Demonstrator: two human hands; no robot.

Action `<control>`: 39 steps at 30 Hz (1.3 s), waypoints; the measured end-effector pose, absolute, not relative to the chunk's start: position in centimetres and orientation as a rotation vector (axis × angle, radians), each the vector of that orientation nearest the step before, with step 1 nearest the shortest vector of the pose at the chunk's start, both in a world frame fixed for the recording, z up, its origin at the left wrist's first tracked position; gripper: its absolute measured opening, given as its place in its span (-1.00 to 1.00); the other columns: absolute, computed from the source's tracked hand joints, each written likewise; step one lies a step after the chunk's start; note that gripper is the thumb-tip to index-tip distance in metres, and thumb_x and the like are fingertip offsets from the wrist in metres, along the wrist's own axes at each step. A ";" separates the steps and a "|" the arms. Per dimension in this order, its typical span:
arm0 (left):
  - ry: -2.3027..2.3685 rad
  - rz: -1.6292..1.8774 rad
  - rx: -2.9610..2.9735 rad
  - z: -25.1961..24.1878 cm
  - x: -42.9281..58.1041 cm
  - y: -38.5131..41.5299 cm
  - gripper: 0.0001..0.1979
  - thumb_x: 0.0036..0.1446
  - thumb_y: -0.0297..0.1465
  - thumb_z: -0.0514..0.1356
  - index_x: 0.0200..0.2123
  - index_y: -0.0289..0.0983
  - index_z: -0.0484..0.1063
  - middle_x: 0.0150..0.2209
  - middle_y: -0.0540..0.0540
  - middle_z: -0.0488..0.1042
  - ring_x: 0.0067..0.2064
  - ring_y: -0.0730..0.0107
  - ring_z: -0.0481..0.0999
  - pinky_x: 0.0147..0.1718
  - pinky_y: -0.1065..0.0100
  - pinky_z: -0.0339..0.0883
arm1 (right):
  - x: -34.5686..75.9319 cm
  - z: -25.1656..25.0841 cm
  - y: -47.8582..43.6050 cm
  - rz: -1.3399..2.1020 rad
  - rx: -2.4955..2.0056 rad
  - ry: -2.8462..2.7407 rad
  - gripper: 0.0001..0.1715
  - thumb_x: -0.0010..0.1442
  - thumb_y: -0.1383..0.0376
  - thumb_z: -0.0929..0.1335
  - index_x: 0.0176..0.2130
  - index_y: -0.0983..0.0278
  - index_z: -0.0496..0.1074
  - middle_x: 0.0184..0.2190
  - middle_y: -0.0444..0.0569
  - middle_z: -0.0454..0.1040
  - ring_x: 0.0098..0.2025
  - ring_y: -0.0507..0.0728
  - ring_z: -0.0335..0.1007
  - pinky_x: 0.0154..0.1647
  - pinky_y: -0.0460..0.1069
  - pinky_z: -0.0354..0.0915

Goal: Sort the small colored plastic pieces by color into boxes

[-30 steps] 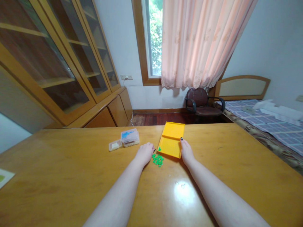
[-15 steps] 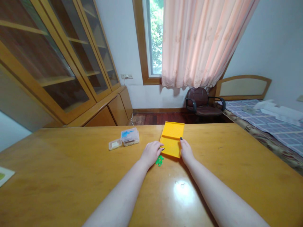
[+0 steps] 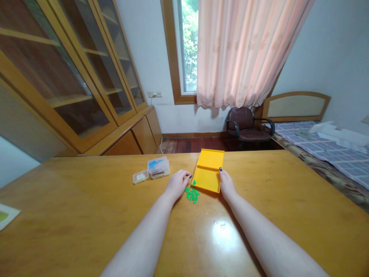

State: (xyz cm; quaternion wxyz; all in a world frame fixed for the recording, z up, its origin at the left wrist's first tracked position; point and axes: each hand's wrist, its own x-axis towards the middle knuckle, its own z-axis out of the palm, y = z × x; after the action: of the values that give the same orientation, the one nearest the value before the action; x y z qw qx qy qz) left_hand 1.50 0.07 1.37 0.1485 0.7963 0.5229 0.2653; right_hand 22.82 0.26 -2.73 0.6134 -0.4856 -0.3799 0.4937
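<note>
The case (image 3: 208,179) is a bright, even orange-yellow, and the little pieces (image 3: 192,195) are vivid green. Nails (image 3: 220,169) on the left hand (image 3: 177,182) and right hand (image 3: 227,184) look nearly black. The table (image 3: 86,211) is honey brown with faint darker grain and one white glare patch. The larger box (image 3: 159,168) is clear with blue on its lid; the smaller box (image 3: 141,177) is clear with a white item inside. The curtain (image 3: 245,50) is peachy pink with faint darker motifs, the chair (image 3: 241,119) maroon with black arms, the sheet (image 3: 325,148) bluish-grey check, the floor (image 3: 190,145) reddish brown, the wall (image 3: 334,50) pale bluish white.
</note>
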 end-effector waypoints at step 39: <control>1.910 -0.077 2.387 1.1 1.9 -0.3 -0.69 0.17 -0.28 -0.06 -0.28 -0.31 0.42 -0.29 -0.24 0.48 -0.24 0.17 0.48 -0.29 0.25 0.27 | 22.9 -3.1 0.4 1.135 -1.101 -0.850 -0.52 -0.03 -0.07 0.30 -0.29 0.22 0.47 -0.33 -0.02 0.55 -0.20 0.26 0.44 -0.18 0.11 0.33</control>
State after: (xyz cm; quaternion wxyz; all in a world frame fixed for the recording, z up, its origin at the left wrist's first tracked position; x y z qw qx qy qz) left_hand 1.93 -0.30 1.07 0.0417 0.7798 0.6242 -0.0252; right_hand 22.92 0.41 -3.07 0.6234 -0.4794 -0.3703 0.4944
